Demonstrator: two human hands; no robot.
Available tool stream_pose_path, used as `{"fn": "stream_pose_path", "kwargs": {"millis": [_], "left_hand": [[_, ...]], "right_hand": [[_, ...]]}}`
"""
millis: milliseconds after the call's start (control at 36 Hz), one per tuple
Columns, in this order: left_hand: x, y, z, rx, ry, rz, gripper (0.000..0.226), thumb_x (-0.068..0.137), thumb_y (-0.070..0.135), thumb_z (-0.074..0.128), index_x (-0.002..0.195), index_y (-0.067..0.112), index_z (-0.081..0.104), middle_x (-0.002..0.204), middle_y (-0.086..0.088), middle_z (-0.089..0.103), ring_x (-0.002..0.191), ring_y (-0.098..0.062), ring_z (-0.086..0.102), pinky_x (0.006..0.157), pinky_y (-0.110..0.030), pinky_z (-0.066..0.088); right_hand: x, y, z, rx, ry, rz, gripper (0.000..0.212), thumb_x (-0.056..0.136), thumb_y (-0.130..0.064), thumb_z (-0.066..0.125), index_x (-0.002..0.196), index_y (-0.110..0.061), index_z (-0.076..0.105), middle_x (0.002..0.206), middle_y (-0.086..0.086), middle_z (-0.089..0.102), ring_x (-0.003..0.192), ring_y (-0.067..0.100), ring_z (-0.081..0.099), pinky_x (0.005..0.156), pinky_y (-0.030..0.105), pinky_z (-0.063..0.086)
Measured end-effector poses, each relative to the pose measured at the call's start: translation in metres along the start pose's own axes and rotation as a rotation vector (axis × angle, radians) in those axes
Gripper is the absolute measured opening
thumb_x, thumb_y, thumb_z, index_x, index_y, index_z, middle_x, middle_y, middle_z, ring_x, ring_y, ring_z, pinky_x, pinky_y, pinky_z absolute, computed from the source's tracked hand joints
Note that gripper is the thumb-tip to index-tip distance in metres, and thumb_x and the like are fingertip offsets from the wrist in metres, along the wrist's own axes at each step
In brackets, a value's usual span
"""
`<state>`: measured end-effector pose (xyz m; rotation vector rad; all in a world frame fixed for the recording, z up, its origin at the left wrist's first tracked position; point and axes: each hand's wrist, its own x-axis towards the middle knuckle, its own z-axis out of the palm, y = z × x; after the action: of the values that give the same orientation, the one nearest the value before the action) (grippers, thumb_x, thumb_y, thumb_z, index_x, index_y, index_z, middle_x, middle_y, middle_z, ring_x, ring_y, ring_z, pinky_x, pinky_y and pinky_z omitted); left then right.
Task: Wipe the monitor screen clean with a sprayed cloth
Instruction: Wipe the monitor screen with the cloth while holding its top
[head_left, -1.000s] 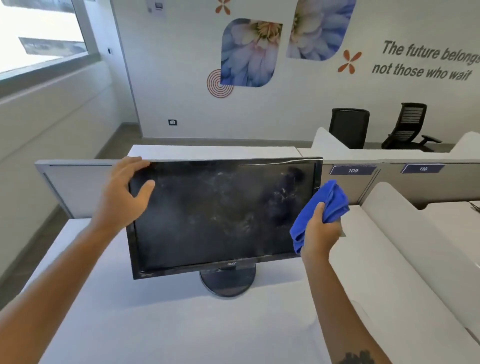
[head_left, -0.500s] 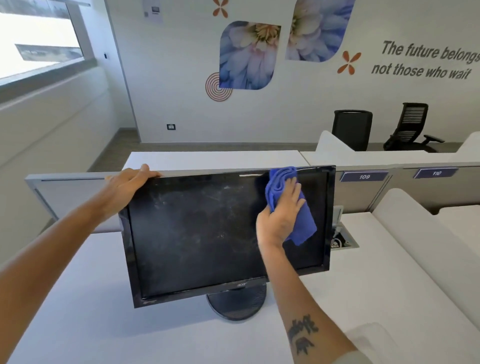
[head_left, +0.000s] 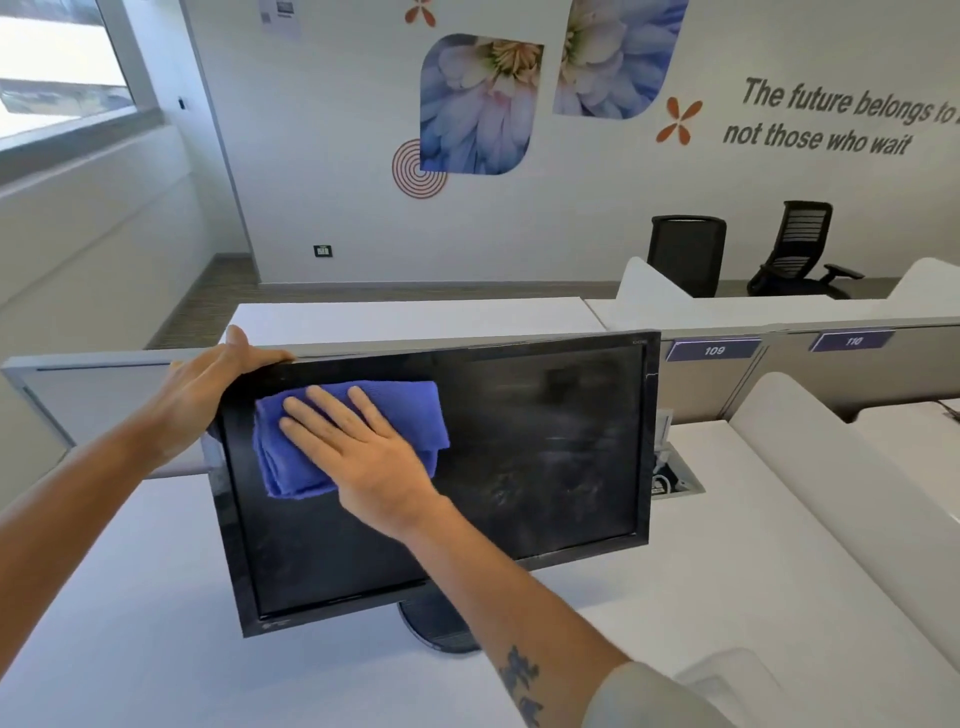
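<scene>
A white desk (head_left: 130, 623) fills the near view, and the monitor (head_left: 545, 441) stands on it on a round dark base (head_left: 431, 623), turned a little so its left edge sits nearer. The right forearm, tattooed near the elbow, crosses the lower screen. The right hand (head_left: 363, 452) lies flat with straight, spread fingers, pressing the folded blue cloth (head_left: 415, 415) against the upper left of the screen. The left hand (head_left: 208, 384) grasps the monitor's top left corner, fingers curled over the top edge. The glass to the right of the cloth shows dull smears and streaks, densest toward the lower right. Right of the monitor the desk carries an open cable hatch (head_left: 675, 480), and a low white rounded divider (head_left: 831, 483) borders the desk on that side. Just behind the monitor runs a grey partition (head_left: 93, 384) bearing tags marked 109 and 110, and beyond it lies another white desktop (head_left: 415, 317). The floor left of the desks is open, running to a window (head_left: 57, 73) on the left wall. Two black office chairs (head_left: 800, 249) stand at the far right against the back wall (head_left: 322, 156), which carries flower prints and grey lettering.
</scene>
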<state>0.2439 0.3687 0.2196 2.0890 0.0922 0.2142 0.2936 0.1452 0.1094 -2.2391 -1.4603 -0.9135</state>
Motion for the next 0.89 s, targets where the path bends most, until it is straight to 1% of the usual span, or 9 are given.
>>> {"fn": "stream_pose_path", "kwargs": {"millis": [139, 222, 361, 472, 583, 667, 750, 833, 889], "left_hand": [[-0.003, 0.006, 0.001, -0.001, -0.023, 0.022, 0.078, 0.094, 0.094, 0.019, 0.124, 0.052, 0.078, 0.137, 0.006, 0.076, 0.138, -0.024, 0.063, 0.111, -0.069, 0.051], [-0.007, 0.009, 0.002, -0.016, -0.048, 0.039, 0.079, 0.090, 0.097, 0.020, 0.124, 0.054, 0.077, 0.140, 0.000, 0.073, 0.139, -0.029, 0.061, 0.110, -0.067, 0.053], [-0.013, 0.014, 0.005, -0.046, -0.050, 0.068, 0.078, 0.093, 0.088, 0.020, 0.121, 0.045, 0.078, 0.141, -0.002, 0.072, 0.141, -0.030, 0.059, 0.127, -0.062, 0.036], [-0.012, 0.016, 0.005, -0.082, -0.068, 0.041, 0.082, 0.081, 0.103, 0.021, 0.114, 0.057, 0.080, 0.138, 0.006, 0.074, 0.137, -0.026, 0.063, 0.123, -0.060, 0.043], [-0.010, 0.010, 0.000, -0.140, -0.084, 0.041, 0.088, 0.081, 0.104, 0.019, 0.116, 0.053, 0.082, 0.136, 0.012, 0.076, 0.134, -0.013, 0.066, 0.126, -0.046, 0.042], [-0.009, 0.011, -0.003, -0.165, -0.111, 0.032, 0.095, 0.083, 0.103, 0.015, 0.121, 0.048, 0.082, 0.138, 0.016, 0.075, 0.137, -0.007, 0.064, 0.126, -0.037, 0.037], [-0.009, 0.018, -0.005, -0.173, -0.162, -0.015, 0.107, 0.074, 0.108, 0.010, 0.134, 0.047, 0.075, 0.144, 0.021, 0.071, 0.140, 0.001, 0.058, 0.119, -0.023, 0.030], [-0.011, 0.025, -0.009, -0.190, -0.150, -0.071, 0.116, 0.065, 0.111, 0.006, 0.154, 0.054, 0.054, 0.136, 0.025, 0.073, 0.129, 0.018, 0.057, 0.105, -0.012, 0.028], [-0.011, 0.028, -0.011, -0.191, -0.138, -0.083, 0.108, 0.073, 0.103, -0.002, 0.164, 0.056, 0.033, 0.140, 0.018, 0.073, 0.135, 0.009, 0.057, 0.112, -0.019, 0.024]], "right_hand": [[-0.027, 0.054, -0.031, -0.046, 0.059, 0.016, 0.053, 0.107, -0.020, 0.058, 0.159, -0.021, 0.046, 0.170, -0.005, 0.037, 0.163, 0.022, 0.019, 0.132, 0.050, 0.015], [-0.059, 0.097, -0.057, -0.165, 0.130, 0.121, 0.068, 0.097, -0.034, 0.069, 0.160, -0.027, 0.045, 0.170, -0.012, 0.035, 0.162, 0.025, 0.021, 0.130, 0.059, 0.011], [-0.128, 0.157, -0.095, -0.389, 0.208, 0.515, 0.088, 0.085, -0.009, 0.071, 0.163, -0.031, 0.038, 0.174, -0.007, 0.027, 0.163, 0.034, 0.014, 0.124, 0.075, 0.002], [-0.140, 0.158, -0.096, -0.412, 0.282, 0.821, 0.095, 0.084, 0.007, 0.071, 0.165, -0.027, 0.034, 0.174, -0.001, 0.028, 0.163, 0.036, 0.014, 0.125, 0.074, 0.009], [-0.106, 0.119, -0.070, -0.379, 0.313, 0.788, 0.082, 0.088, 0.006, 0.061, 0.163, -0.020, 0.039, 0.172, 0.004, 0.033, 0.161, 0.040, 0.020, 0.126, 0.069, 0.017], [-0.075, 0.078, -0.041, -0.272, 0.343, 0.620, 0.062, 0.098, -0.009, 0.057, 0.159, -0.018, 0.047, 0.169, 0.004, 0.037, 0.161, 0.037, 0.023, 0.126, 0.070, 0.016], [-0.039, 0.034, -0.012, -0.165, 0.334, 0.495, 0.057, 0.103, -0.017, 0.057, 0.158, -0.020, 0.048, 0.168, 0.001, 0.040, 0.161, 0.034, 0.023, 0.127, 0.070, 0.013], [-0.004, -0.003, 0.011, -0.097, 0.309, 0.428, 0.062, 0.100, -0.014, 0.062, 0.160, -0.022, 0.046, 0.169, -0.001, 0.037, 0.162, 0.031, 0.020, 0.128, 0.068, 0.010], [0.016, -0.019, 0.021, -0.051, 0.294, 0.386, 0.065, 0.099, -0.011, 0.063, 0.160, -0.022, 0.046, 0.170, -0.002, 0.037, 0.163, 0.030, 0.019, 0.128, 0.068, 0.010]]}}
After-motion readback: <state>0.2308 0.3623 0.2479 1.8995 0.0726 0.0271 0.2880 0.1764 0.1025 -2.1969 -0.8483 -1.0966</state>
